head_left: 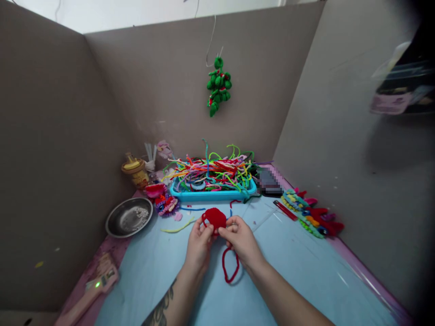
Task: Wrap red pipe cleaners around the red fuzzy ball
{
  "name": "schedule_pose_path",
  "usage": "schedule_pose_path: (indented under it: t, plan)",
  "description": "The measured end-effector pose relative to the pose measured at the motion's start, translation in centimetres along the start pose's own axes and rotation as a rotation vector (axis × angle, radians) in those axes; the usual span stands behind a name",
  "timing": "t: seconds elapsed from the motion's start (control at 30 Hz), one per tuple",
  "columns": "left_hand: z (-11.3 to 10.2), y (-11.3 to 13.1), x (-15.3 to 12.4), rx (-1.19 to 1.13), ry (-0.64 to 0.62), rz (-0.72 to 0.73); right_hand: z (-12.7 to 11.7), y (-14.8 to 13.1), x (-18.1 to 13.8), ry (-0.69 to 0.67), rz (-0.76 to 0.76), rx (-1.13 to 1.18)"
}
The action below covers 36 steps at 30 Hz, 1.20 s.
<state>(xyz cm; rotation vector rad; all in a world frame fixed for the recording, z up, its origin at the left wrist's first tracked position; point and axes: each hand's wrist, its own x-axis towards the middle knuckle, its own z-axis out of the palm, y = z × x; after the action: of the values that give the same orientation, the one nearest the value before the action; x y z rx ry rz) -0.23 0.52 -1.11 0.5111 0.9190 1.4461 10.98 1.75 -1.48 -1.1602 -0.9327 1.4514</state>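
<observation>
Both hands meet over the light blue table mat (299, 267). My left hand (199, 244) is closed, pinching the lower left side of a red fuzzy pipe-cleaner piece (215, 218) shaped like a rounded dome. My right hand (240, 240) is closed too, pinching the same red piece from the right. A loose loop of red pipe cleaner (230, 268) hangs from under my right hand onto the mat.
A blue tray (212, 195) heaped with coloured pipe cleaners stands behind. A steel bowl (128, 217) of beads sits left, finished colourful figures (311, 216) right, a pink tool (90, 292) front left. A green ornament (218, 86) hangs on the cardboard wall.
</observation>
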Motion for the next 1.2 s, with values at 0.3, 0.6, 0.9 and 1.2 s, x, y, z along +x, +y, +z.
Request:
schedule_pose_path:
  t: [0.3,0.6,0.9,1.2]
  plan:
    - [0.1,-0.1,-0.1,0.022,0.037,0.029,-0.2,-0.2,0.0,-0.037,-0.047,-0.066]
    - [0.1,0.0,-0.1,0.038,0.034,0.047,-0.4,-0.3,0.2,-0.057,-0.039,-0.071]
    - [-0.2,-0.1,-0.1,0.104,0.019,0.025,-0.6,-0.2,0.2,-0.092,-0.074,-0.164]
    - [-0.1,0.1,-0.2,0.196,-0.007,0.138,-0.9,-1.3,-1.1,0.002,-0.781,-0.716]
